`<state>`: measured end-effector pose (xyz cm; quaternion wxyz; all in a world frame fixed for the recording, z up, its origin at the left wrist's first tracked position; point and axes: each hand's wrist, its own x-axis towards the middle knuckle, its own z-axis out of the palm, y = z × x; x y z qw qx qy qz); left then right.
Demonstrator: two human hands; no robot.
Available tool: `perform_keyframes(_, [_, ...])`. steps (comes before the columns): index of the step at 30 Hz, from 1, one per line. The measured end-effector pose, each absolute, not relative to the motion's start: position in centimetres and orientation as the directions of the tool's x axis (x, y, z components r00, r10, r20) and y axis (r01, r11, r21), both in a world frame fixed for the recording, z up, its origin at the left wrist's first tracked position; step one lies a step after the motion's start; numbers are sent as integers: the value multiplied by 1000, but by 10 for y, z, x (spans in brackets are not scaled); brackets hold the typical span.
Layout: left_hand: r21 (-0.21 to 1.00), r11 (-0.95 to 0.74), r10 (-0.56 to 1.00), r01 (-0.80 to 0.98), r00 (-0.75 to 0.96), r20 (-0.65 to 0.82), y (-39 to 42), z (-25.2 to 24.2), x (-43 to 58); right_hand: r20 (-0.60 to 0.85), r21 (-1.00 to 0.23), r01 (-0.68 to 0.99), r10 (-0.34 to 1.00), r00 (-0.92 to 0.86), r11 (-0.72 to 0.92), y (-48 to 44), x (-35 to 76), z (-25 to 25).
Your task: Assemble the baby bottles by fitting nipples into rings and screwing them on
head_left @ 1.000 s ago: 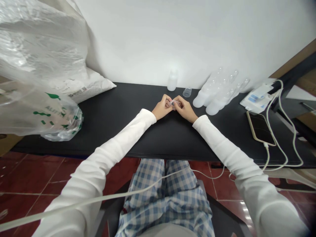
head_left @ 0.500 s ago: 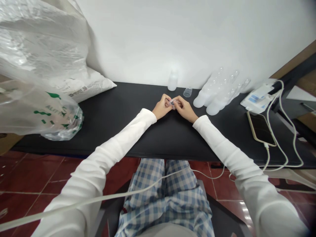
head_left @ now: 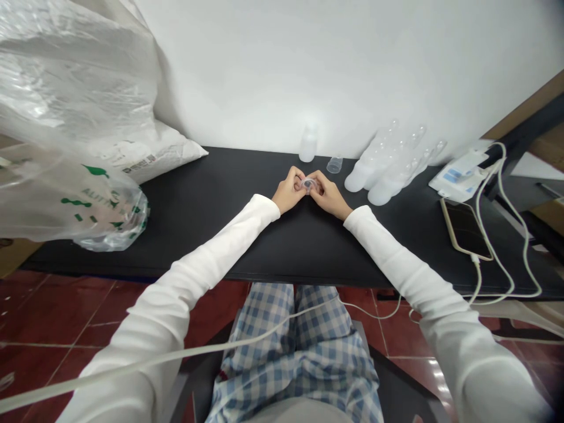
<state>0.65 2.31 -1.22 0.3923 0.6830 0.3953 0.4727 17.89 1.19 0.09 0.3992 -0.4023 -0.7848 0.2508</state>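
Observation:
Between both hands, over the black table, is a small clear round plastic piece (head_left: 308,183), like a cap or ring; its exact kind is too small to tell. My left hand (head_left: 289,190) pinches it from the left, fingers curled. From the right, my right hand (head_left: 326,194) grips the same piece with thumb and fingertips. Just beyond the hands a frosted white bottle (head_left: 308,147) stands upright against the wall. Right of it sits a clear plastic cup-shaped cap (head_left: 335,164), apart from the hands.
Several frosted bottles with clear domed tops (head_left: 388,170) lie in a pile at the right. Beyond them are a white device (head_left: 458,176), a phone (head_left: 467,229) and white cables (head_left: 506,205). Large plastic bags (head_left: 88,200) cover the table's left end. A cable (head_left: 185,353) crosses my lap.
My fingers have shifted slightly around the clear round piece, and more of it shows between them. The bottles and the loose cap stay where they were.

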Motion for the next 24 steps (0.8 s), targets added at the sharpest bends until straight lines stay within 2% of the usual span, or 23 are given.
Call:
perform_keyframes(10, [904,-386,910,182,232,342,20,-9,6,421,-735,410,838,-348,539,13,180,-1])
perform_keyframes(15, [938,-321,925,132,258,280,20,-8,7,416,-732,429,846,-332,529,12,180,0])
perform_keyframes(20, [970,-241,933,29,282,223,20,-3,8,388,-795,360,865,-318,488,12,180,0])
perform_keyframes(24, [967,-247,936,64,275,221,16,1,9,372,-825,319,872,-317,467,11,179,1])
